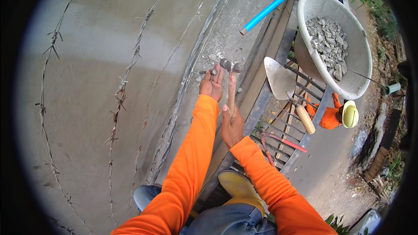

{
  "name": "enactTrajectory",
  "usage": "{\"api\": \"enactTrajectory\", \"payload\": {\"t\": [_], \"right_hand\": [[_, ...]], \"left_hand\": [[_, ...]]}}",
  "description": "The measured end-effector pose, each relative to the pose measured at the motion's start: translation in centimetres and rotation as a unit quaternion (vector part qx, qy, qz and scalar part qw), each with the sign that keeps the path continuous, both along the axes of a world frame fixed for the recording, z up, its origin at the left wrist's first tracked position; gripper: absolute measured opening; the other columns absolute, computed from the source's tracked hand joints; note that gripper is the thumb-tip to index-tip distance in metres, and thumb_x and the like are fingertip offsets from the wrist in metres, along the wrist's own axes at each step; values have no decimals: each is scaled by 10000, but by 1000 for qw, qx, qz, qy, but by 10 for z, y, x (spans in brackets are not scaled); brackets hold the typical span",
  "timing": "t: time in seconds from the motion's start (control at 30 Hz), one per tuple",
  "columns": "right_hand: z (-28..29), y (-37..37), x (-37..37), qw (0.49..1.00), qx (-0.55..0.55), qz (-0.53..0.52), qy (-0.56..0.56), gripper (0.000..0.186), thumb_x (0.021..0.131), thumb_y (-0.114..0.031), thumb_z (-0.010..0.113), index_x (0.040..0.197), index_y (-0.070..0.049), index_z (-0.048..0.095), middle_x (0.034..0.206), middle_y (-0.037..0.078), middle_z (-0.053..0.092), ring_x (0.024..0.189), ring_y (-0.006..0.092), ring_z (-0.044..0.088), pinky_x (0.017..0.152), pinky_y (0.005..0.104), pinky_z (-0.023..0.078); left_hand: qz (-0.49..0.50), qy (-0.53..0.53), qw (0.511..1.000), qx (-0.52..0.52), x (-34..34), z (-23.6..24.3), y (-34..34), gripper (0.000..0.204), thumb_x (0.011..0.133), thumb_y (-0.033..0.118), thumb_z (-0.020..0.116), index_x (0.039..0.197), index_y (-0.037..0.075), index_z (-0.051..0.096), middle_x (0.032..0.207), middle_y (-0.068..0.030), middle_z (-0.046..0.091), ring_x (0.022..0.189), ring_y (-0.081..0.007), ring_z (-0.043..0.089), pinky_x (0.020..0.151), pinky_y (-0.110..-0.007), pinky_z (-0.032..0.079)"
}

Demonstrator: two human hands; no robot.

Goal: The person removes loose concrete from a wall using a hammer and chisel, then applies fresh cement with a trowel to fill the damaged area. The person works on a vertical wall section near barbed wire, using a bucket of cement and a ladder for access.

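A hammer [231, 85] stands upright over the concrete ledge [217, 43], grasped by the right hand [232, 126], while the left hand [211, 85] pinches a small nail [208, 72]; seemingly a nailing step, needing a steady, aimed strike.

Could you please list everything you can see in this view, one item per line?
Hammer: one, wooden handle, dark head, in the right hand.
Nail: one, dark, at the left fingertips.
Trowel: one, steel blade, wooden handle, on the metal grate.
Basin: one, grey, holding gravel.
Pipe: one, blue, top centre.
Barbed wire: several strands on the concrete wall.
Pincers: one, red handles, on grate.
Boot: one, yellow.
Left hand: at nail.
Right hand: grip on handle.
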State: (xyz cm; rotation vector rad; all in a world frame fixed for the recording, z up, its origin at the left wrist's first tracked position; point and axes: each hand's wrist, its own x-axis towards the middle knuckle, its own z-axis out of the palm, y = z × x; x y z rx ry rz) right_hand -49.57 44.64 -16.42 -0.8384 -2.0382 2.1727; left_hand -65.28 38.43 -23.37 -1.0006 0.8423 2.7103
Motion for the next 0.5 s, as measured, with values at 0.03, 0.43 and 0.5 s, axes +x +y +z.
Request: {"api": "enactTrajectory", "payload": {"t": [0.03,0.43,0.5], "right_hand": [[-1,-1,0,999,-15,-10,30,373,1054,-348,513,1047,19,580,679,79,544,613,170,547,585,358,441],[1,-1,-5,999,4,40,-16,378,1037,-352,542,973,19,578,675,167,561,602,282,534,611,431,456],[3,4,-7,997,19,71,-14,385,1042,-363,536,971,14,575,665,148,542,599,243,525,598,422,448]], "left_hand": [[-11,13,1000,-4,3,2,-1,220,1099,194,372,1100,9,493,1390,-208,566,1287,-299,575,1145,-424,445],[-43,23,999,8,-3,-6,-29,354,1107,220,308,1285,-28,486,1354,-163,570,1225,-288,596,1095,-443,465],[-32,-43,999,1,-11,-10,-23,331,1101,217,333,1267,-13,503,1214,-146,628,1091,-265,646,1030,-443,499]]}}
